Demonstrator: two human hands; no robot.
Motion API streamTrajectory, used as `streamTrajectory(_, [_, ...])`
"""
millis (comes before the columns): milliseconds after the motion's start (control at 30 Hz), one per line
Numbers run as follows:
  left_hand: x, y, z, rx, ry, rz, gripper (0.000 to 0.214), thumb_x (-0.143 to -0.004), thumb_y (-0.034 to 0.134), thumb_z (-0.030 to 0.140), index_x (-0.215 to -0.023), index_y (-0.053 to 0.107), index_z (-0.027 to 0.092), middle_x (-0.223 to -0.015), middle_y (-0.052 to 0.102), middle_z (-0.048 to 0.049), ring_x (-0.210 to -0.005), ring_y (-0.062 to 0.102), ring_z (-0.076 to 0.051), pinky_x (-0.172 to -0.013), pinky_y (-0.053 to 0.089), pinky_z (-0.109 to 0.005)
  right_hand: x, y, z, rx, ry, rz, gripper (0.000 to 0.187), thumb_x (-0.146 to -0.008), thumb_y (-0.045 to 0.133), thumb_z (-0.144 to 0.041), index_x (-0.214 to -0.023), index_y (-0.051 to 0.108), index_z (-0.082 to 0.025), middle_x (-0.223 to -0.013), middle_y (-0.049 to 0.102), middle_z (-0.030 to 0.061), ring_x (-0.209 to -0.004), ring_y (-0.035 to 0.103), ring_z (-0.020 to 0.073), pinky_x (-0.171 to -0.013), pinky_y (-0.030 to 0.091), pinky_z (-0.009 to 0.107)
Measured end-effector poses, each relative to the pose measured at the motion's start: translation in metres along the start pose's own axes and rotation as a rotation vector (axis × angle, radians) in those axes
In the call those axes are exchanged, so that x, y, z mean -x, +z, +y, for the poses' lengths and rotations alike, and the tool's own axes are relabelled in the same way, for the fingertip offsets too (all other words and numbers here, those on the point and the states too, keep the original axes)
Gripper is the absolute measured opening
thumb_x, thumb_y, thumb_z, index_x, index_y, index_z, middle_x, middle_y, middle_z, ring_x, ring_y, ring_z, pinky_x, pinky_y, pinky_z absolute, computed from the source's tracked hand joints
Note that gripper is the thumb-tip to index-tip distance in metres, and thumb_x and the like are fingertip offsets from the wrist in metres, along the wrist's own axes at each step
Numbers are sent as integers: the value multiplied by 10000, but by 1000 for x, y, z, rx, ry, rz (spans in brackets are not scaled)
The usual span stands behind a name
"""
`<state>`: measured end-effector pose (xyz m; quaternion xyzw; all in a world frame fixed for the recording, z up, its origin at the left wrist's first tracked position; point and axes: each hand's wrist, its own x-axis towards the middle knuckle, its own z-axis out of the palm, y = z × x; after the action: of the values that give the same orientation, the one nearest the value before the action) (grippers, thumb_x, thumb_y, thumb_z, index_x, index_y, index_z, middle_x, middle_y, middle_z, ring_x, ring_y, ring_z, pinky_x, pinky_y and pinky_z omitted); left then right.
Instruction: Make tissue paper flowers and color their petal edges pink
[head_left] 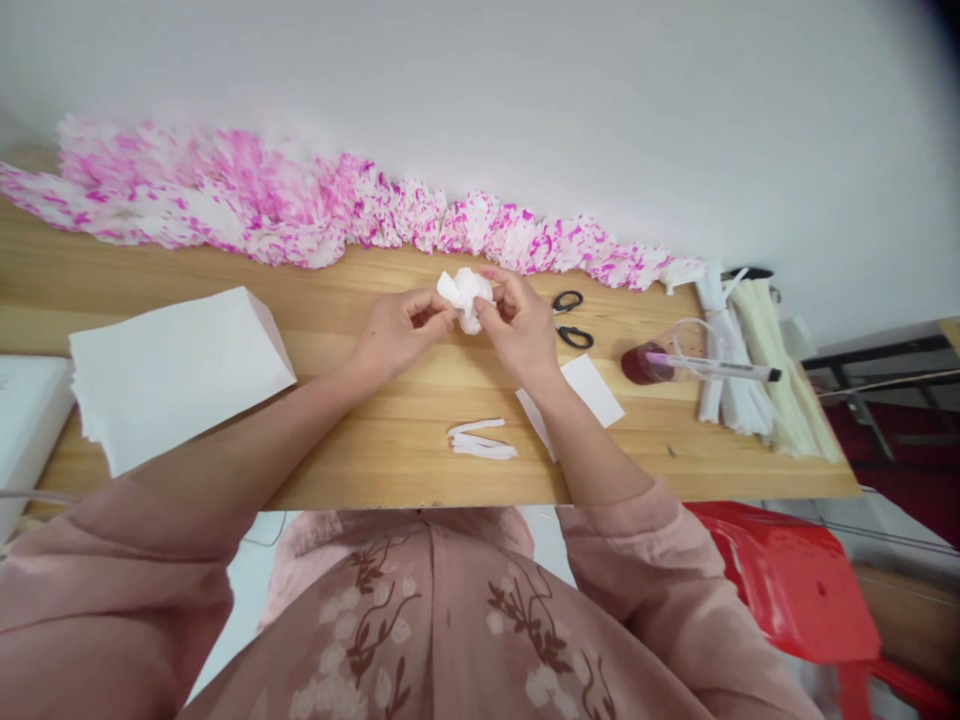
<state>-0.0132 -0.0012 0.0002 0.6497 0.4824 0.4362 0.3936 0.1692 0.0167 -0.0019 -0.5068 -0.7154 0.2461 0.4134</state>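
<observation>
crumpled white paper (pixel 466 299): held over the desk (pixel 390 470), nearer its far edge than its near one, between both hands
left hand (pixel 405 328): thumb and forefinger pinching the paper's left side
right hand (pixel 525 325): thumb and fingers gripping its right side
scissors (pixel 562 330): just beside the right hand, black handles showing
white strips (pixel 480 447): toward the near edge
pink-and-white ruffled row (pixel 480 225): along the far edge
cup of dark red liquid (pixel 643 366): toward the right edge

Forearms (pixel 289 435) angled inward; hands (pixel 397 328) near each other, both pinching.
</observation>
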Motion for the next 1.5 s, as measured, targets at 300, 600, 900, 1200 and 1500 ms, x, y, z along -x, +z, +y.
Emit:
streamTrajectory(300, [5, 0, 4, -238, 137, 87, 100, -848, 656, 259, -883, 714, 186, -831, 748, -22, -731, 648, -142, -658, 454, -248, 4, 7, -3, -25, 1, -15, 272, -925, 558, -313, -1183, 620, -254, -695, 608, -42, -598, 563, 142, -611, 480, 295])
streamTrajectory(600, [11, -2, 13, -433, 188, 108, 137, -882, 652, 319, -845, 722, 208, -674, 694, -1, -595, 569, -133, -607, 397, -271, 6, 7, -14, -35, 54, -29, 270, -918, 587, -311, -1174, 634, -239, -713, 636, -49, -609, 563, 122, -652, 476, 280])
streamTrajectory(900, [10, -2, 15, -565, 215, 93, 165, -899, 625, 335, -846, 732, 222, -622, 674, 15, -553, 551, -133, -649, 406, -291, 7, 8, -17, -27, 71, -32, 268, -912, 598, -283, -1172, 642, -235, -764, 667, -43, -642, 569, 118, -672, 464, 268])
streamTrajectory(1200, [9, -2, 12, -464, 183, 103, 167, -880, 585, 286, -800, 713, 216, -577, 609, 27, -523, 488, -117, -591, 356, -274, 8, 8, -17, 2, 56, -57, 298, -921, 579, -291, -1206, 639, -232, -770, 692, -37, -641, 580, 127, -671, 469, 270])
streamTrajectory(1500, [6, 1, 8, -253, 70, 157, 98, -806, 593, 228, -745, 667, 206, -568, 551, 45, -521, 453, -103, -536, 323, -256, 6, 5, -11, 84, -12, -46, 287, -933, 561, -307, -1204, 630, -244, -807, 717, -21, -681, 633, 151, -681, 501, 292])
